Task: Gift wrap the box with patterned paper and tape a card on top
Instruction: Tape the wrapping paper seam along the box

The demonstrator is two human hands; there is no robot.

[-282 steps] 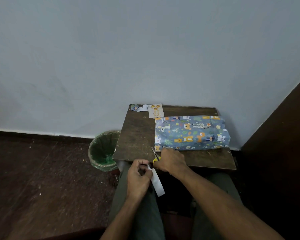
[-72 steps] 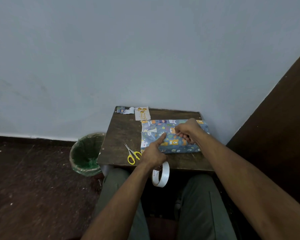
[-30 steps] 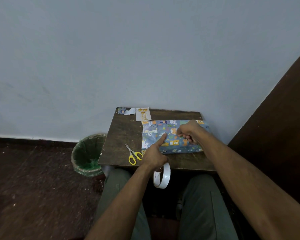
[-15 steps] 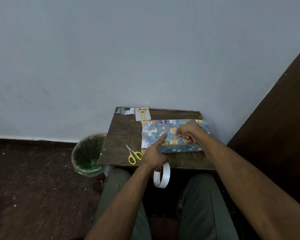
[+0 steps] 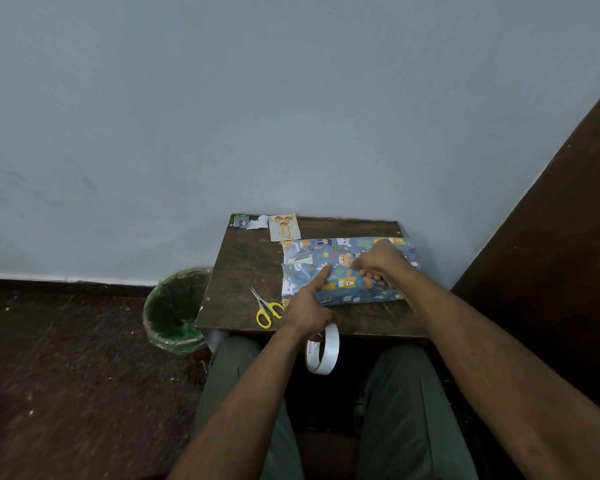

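Wrapped box (image 5: 347,271) is lying on the worktop (image 5: 243,271). Left hand (image 5: 305,308) is pressing the seam with index extended, tape roll (image 5: 323,349) hanging from curled fingers. Right hand (image 5: 378,265), fingers curled, is pinning the paper for taping.

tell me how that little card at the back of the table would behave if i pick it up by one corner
The card looks thin and flat, so it is probably very light and may bend or droop from one corner. Lying flush on the table, it could be hard to lift; sliding it to the edge might help.
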